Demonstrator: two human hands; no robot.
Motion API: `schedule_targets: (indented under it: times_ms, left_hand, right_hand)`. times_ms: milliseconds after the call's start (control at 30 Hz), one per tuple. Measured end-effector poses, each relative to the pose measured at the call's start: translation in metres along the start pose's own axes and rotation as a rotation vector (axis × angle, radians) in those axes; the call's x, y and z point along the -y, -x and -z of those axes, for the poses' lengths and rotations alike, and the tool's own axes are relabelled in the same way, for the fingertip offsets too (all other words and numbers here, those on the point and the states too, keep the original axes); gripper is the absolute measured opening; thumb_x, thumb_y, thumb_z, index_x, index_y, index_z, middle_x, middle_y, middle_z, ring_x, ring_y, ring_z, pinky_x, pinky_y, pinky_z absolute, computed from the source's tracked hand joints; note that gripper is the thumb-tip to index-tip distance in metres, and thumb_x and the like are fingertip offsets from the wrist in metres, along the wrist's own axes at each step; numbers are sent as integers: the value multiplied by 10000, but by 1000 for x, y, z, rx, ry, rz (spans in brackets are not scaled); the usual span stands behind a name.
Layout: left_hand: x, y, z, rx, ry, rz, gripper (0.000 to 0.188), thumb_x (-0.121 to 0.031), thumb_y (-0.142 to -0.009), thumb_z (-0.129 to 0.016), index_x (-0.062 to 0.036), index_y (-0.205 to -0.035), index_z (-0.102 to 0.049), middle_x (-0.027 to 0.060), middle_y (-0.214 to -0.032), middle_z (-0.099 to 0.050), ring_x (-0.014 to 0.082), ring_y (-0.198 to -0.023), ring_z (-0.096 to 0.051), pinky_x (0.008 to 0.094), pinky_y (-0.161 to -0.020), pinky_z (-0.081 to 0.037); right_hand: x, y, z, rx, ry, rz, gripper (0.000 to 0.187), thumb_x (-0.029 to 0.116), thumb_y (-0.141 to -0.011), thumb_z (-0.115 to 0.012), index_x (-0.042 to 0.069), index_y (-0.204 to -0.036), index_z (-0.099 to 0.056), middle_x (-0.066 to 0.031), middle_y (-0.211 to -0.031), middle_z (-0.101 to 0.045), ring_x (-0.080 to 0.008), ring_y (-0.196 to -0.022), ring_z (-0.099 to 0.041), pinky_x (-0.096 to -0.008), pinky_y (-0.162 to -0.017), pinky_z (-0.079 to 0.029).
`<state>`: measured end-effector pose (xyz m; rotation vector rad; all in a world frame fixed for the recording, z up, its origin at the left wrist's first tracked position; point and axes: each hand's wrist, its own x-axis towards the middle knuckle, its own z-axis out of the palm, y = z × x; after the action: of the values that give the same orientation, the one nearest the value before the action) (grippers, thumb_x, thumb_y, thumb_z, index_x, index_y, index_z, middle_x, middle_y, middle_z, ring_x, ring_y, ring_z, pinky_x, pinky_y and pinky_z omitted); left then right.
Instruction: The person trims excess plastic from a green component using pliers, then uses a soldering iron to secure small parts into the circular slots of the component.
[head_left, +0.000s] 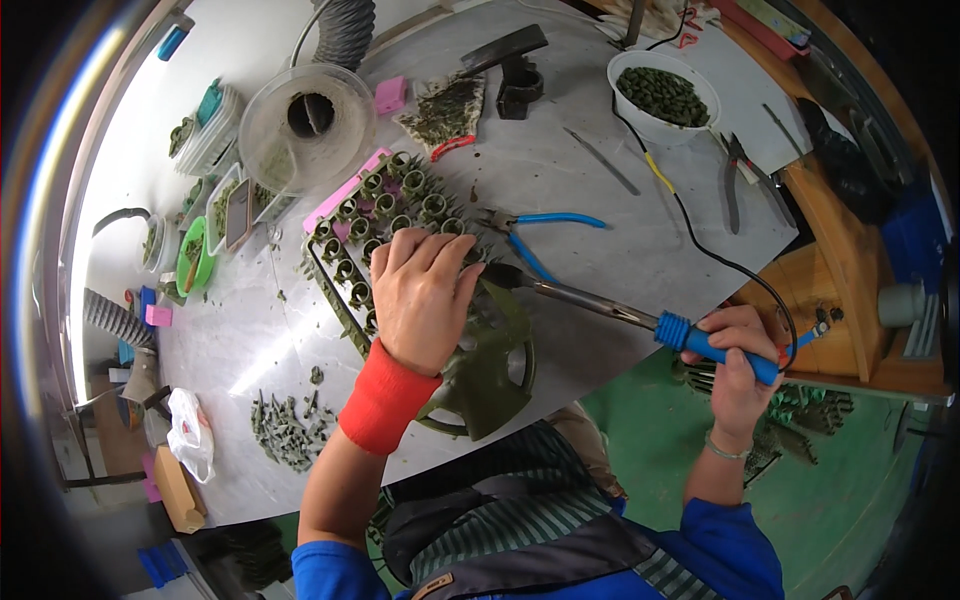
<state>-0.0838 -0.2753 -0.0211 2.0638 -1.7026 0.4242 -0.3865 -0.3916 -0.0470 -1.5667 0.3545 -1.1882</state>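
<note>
My right hand (740,365) grips the blue handle of a soldering iron (600,308), whose dark tip points left toward my left hand. My left hand (425,290), with a red wristband on its wrist, lies over a rack of several small green plastic rings (385,203). Its fingers are curled down and close together, and whatever they pinch is hidden beneath them. Under and beside that hand sits an olive-green moulded plastic part (485,385) with cut-out openings, near the table's front edge. The iron's tip is close to my left fingertips; whether it touches a part I cannot tell.
Blue-handled pliers (555,220) lie beyond the iron. A white bowl (663,132) of green pieces stands far right, the iron's black cord (690,225) running past it. A round clear extraction hood (270,160) stands far left. Small grey-green parts (290,430) lie heaped at left.
</note>
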Motion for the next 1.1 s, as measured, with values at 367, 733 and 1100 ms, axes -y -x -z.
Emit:
schedule_targets:
  times_ms: [367,733,1100]
  left_hand:
    - [91,55,81,-67,336,492,127,-53,-855,-689,-28,-973,-651,47,-892,-681,132,-776,-642,275,-669,-492]
    - [85,166,103,366,339,738,100,-63,-861,-689,-6,-942,-704,85,-914,-704,158,-765,-676,267,-717,-547]
    - [38,169,127,641,184,257,445,-78,-676,-794,-115,-1072,-595,84,-1025,-516,289,-983,-511,385,-837,-464]
  right_hand:
    - [14,28,44,-127,31,-83,222,217,-970,-499,12,-973,-584,-184,-1042,-539,-224,-821,-546,-296,-553,-506]
    - [16,31,47,-228,-14,-79,248,238,-994,-478,13,-975,-582,-190,-1065,-548,-211,-726,-533,-303,-642,-464]
    - [28,35,44,-266,18,-88,225,212,-978,-500,4,-965,-584,-189,-1086,-557,-209,-752,-547,-290,-623,-479]
